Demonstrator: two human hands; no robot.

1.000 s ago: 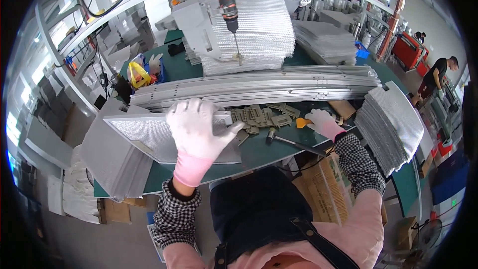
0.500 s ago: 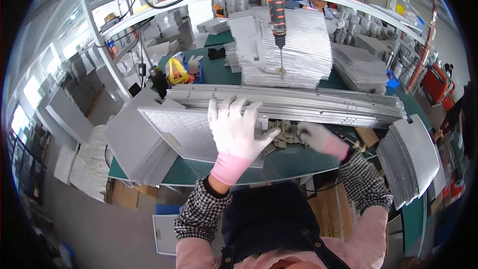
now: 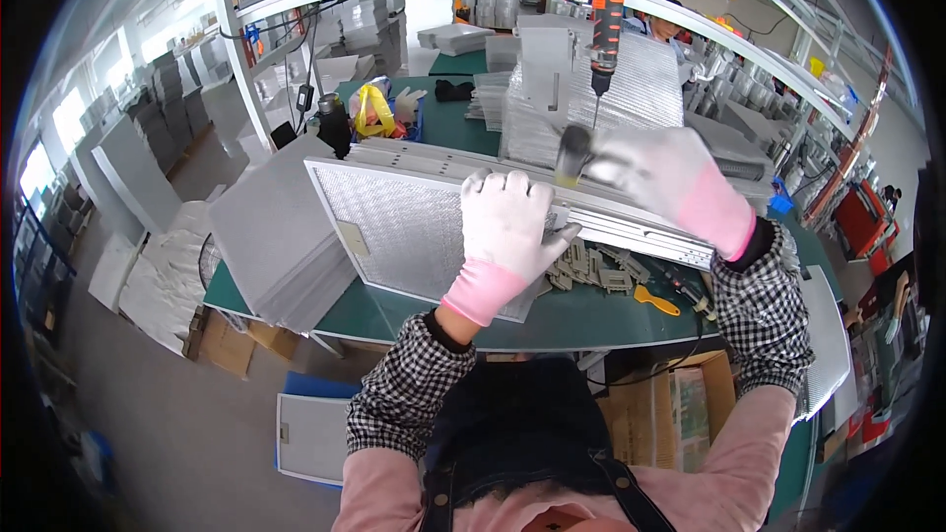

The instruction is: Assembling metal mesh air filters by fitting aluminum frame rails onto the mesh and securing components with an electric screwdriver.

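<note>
- Mesh filter panel (image 3: 414,227), a flat metal-framed rectangle, lies on the green workbench (image 3: 591,310), its right end under the left hand (image 3: 507,227).
- Left hand, in a white glove with a pink cuff, presses flat on the panel's right edge, fingers spread over the frame, palm down; it pins the panel and does not close around it.
- Right hand (image 3: 670,177), gloved alike, is closed around a small hammer (image 3: 572,156), raised just above and to the right of the left hand's fingertips.
- Long metal rail (image 3: 631,227) runs past the fingers, touching the panel's far edge.
- Panel looks light yet stiff at the frame; the mesh seems thin and easy to dent, so the frame edge is the safer hold.
- Small grey clips (image 3: 591,271) and a yellow-handled tool (image 3: 655,300) lie just right of the wrist.
- An orange power screwdriver (image 3: 608,10) hangs above the right hand.
</note>
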